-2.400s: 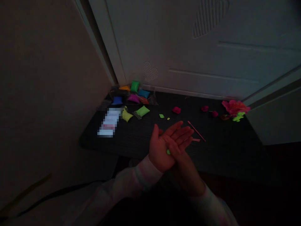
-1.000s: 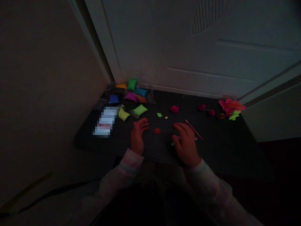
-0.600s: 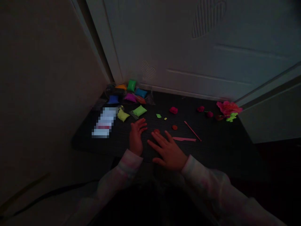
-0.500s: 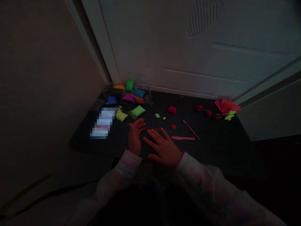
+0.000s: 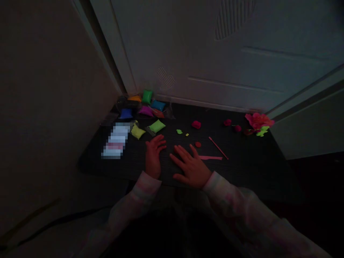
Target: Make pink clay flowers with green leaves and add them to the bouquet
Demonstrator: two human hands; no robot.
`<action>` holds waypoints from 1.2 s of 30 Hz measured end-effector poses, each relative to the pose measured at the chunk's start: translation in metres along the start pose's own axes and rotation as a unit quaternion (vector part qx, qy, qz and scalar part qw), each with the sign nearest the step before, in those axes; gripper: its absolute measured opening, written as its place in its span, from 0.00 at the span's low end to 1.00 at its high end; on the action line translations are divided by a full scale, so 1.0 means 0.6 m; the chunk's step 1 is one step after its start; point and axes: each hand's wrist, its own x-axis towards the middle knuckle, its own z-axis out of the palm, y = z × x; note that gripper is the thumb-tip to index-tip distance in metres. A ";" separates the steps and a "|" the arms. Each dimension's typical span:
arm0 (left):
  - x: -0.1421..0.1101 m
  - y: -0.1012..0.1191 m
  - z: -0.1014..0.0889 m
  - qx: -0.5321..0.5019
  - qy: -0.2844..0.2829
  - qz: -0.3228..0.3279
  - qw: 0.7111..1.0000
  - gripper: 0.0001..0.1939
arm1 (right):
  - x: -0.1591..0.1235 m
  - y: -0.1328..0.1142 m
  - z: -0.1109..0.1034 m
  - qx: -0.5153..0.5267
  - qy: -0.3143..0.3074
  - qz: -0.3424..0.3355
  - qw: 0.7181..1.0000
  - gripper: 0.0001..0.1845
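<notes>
My left hand (image 5: 153, 156) rests on its edge at the front of the dark table (image 5: 236, 175), fingers loosely curved and apart, holding nothing visible. To its right, my right hand (image 5: 191, 166) lies palm down with fingers spread. Whatever may be under that palm is hidden. A pink plastic knife (image 5: 212, 158) sticks out from beside the right hand, its left part covered. Just beyond the fingers sits a flat red clay disc (image 5: 197, 144). Farther back are a small green clay piece (image 5: 179, 132), a tiny yellow one (image 5: 187, 134) and a crimson lump (image 5: 196, 124).
A thin pink stick (image 5: 219, 148) lies right of the disc. Clay packets in several colours, including a light green one (image 5: 157, 126), sit at the back left near a blurred-out bright rectangle (image 5: 116, 141). A pink flower (image 5: 259, 121) stands at the right. A white door panel (image 5: 215, 89) rises behind.
My right hand has slid a little to the right and now covers the knife's left end. My left hand has stayed almost in place.
</notes>
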 end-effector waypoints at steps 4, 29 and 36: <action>0.001 -0.001 0.000 -0.005 0.002 0.000 1.000 0.27 | -0.007 0.011 -0.006 0.036 0.032 0.021 0.999 0.36; 0.004 -0.003 0.000 -0.018 0.013 -0.006 1.000 0.27 | 0.008 0.039 0.001 -0.082 0.183 0.256 0.946 0.17; 0.004 -0.003 -0.001 -0.021 0.014 -0.009 1.000 0.26 | 0.014 0.033 -0.002 -0.099 0.181 0.257 0.944 0.16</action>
